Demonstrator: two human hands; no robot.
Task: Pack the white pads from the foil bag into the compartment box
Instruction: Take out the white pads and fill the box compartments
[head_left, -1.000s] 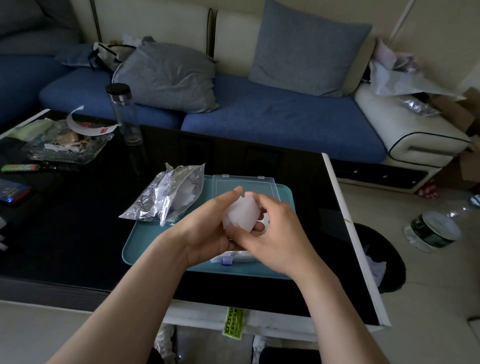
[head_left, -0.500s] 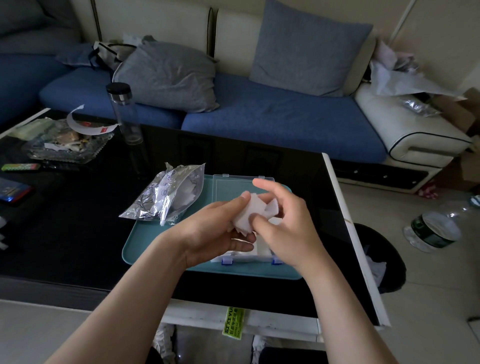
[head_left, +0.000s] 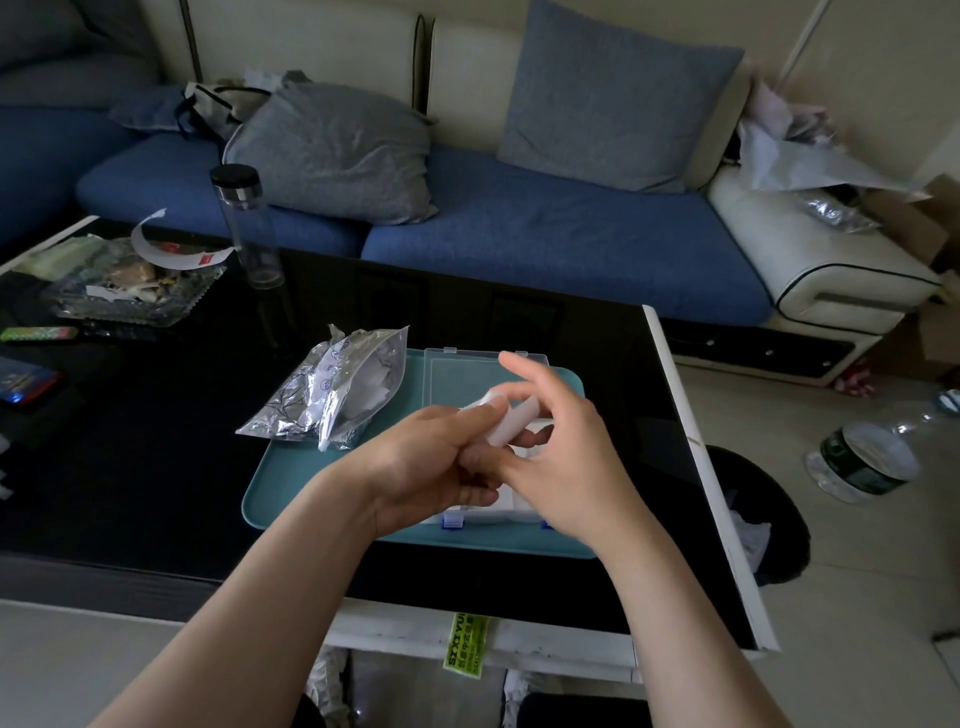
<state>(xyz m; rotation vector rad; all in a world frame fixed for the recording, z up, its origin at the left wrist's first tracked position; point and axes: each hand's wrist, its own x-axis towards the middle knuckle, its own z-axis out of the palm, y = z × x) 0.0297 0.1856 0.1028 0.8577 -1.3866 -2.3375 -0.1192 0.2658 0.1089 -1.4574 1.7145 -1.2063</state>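
Observation:
Both my hands meet over the clear compartment box (head_left: 485, 514), whose open lid (head_left: 467, 374) lies flat behind it on a teal tray (head_left: 291, 478). A folded white pad (head_left: 506, 428) is held between them: my left hand (head_left: 431, 460) pinches its near end, and my right hand (head_left: 561, 447) grips it from the right with the index finger lifted. The box's compartments are mostly hidden under my hands. The crumpled foil bag (head_left: 332, 395) lies on the tray's far left corner, with white pads showing through its clear side.
The tray sits on a black glass coffee table (head_left: 130, 467). A tall clear bottle (head_left: 247, 228), a glass dish of clutter (head_left: 130, 291) and a phone (head_left: 23, 382) stand to the left. A dark bin (head_left: 763, 514) is on the floor at right, a sofa beyond.
The pad has been folded from a flat sheet into a narrow roll. My right hand's index finger has lifted, and both hands have shifted slightly right over the box.

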